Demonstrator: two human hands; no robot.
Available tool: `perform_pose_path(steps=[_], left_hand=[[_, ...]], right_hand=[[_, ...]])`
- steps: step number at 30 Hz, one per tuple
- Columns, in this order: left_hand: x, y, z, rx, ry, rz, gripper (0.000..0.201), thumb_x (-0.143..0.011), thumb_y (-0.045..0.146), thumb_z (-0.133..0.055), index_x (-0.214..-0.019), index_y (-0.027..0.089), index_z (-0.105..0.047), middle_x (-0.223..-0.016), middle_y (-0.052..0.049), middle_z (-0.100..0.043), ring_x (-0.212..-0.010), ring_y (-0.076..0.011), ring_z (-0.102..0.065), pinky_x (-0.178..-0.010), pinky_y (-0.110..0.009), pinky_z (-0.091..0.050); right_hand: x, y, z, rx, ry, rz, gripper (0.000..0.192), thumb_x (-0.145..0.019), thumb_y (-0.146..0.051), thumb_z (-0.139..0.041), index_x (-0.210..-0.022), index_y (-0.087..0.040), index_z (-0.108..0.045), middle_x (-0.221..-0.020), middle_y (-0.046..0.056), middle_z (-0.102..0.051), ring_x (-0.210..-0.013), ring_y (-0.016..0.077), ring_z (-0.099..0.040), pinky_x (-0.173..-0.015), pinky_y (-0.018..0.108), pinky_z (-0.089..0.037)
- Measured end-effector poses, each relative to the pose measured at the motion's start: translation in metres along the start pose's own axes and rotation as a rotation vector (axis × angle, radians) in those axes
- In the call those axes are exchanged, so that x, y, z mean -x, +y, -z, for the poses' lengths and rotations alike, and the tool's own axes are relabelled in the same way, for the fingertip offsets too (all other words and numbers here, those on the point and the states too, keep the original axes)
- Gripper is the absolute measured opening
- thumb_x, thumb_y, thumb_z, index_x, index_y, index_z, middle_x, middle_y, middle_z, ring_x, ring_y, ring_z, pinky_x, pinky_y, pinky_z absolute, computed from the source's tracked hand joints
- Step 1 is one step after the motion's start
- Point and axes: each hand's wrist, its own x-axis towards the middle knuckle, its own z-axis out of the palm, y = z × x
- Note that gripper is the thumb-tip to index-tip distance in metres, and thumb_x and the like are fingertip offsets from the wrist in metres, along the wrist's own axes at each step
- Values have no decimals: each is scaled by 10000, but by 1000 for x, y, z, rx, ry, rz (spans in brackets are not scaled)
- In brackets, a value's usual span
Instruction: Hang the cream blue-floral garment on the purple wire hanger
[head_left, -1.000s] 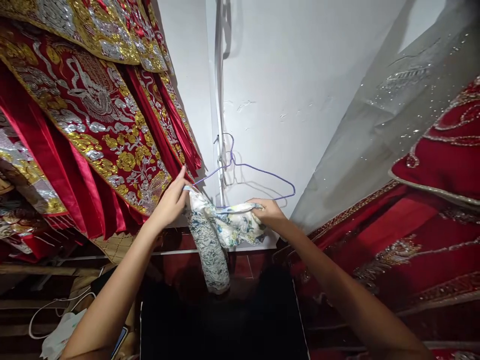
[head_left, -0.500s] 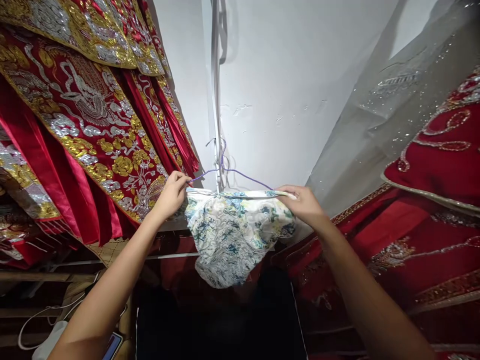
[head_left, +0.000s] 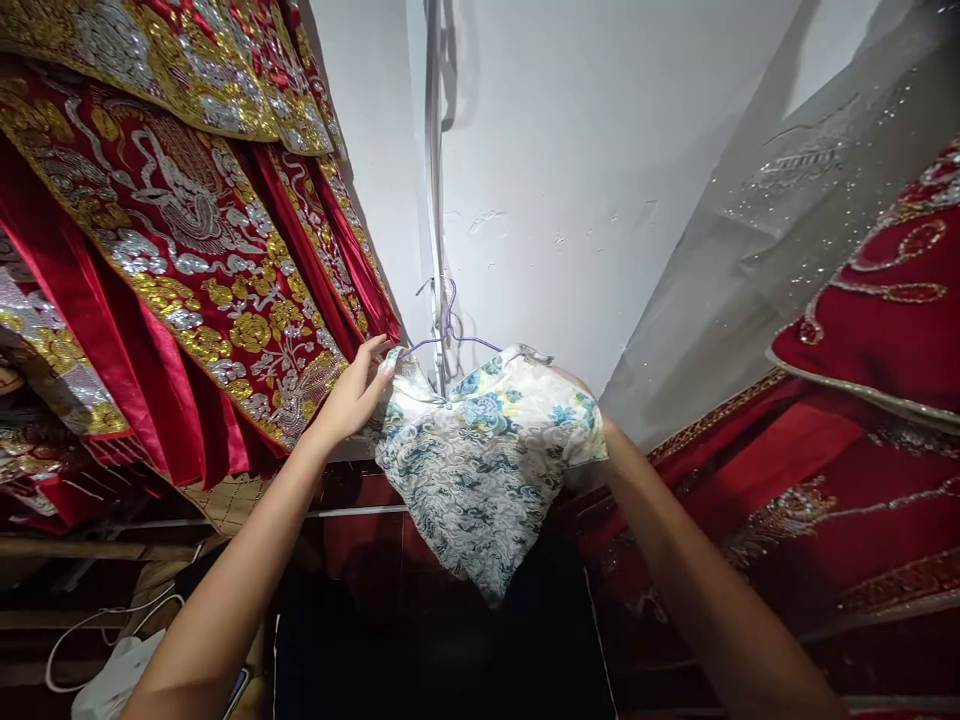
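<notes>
Two hands at one small garment on a wire hanger.
Left hand (head_left: 358, 392) pinches the floral garment's (head_left: 484, 455) left edge; right hand (head_left: 592, 415), mostly hidden beneath the cloth, grip unclear. Purple hanger (head_left: 448, 335) hangs just above, long axis running left to right.

Both arms raised, left hand (head_left: 358, 390) fingers loosely curled, right hand (head_left: 592, 415) mostly hidden

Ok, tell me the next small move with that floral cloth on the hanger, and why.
Probably let the left hand smooth the floral cloth flat along the purple wire hanger. The cloth is bunched over the hanger, covers most of the right hand and hangs lower on one side.
</notes>
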Motion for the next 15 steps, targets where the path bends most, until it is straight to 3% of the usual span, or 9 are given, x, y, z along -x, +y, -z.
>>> perform_pose_path(steps=[2, 6, 11, 13, 15], left_hand=[[5, -14, 3, -29, 32, 67, 479, -976, 408, -435, -1400, 186, -440, -1367, -130, -587, -1216, -249, -579, -1020, -394, -455], [1, -23, 5, -88, 94, 83, 276, -933, 304, -491, -1120, 173, -646, -1102, -83, -707, -1034, -230, -652, -960, -368, -492], [-11, 19, 7, -32, 375, -69, 264, -914, 256, -549, -1152, 204, -650, -1246, -81, -630, -1212, -227, -555, -1081, -405, -426], [-9, 38, 6, 106, 347, -46, 278, -931, 307, -551, -1180, 209, -628, -1228, -83, -632, -1181, -224, -572, -1066, -419, -443], [-5, 51, 1, 343, 186, 33, 344, -951, 368, -528, -1244, 194, -582, -1210, -100, -645, -1114, -220, -614, -1012, -416, -486]], right_hand=[[4, 0, 11, -73, -45, -71, 610, -919, -676, -425, -854, -140, -709, -755, 100, -722, -722, 257, -710, -655, 368, -573], [18, -17, 15, -212, -105, -138, 406, -739, -594, -728, -841, -202, -702, -759, 40, -717, -684, 224, -684, -608, 318, -551], [31, -51, 9, -433, 176, -60, 308, -743, -484, -747, -875, -214, -677, -768, 42, -699, -701, 226, -680, -608, 331, -558], [44, -59, 10, -462, 256, -69, 308, -780, -471, -724, -933, -211, -667, -811, 62, -702, -757, 247, -688, -631, 348, -567], [67, -64, 6, -430, 158, -109, 314, -852, -493, -647, -1028, -232, -647, -900, 76, -704, -847, 263, -681, -677, 360, -568]])
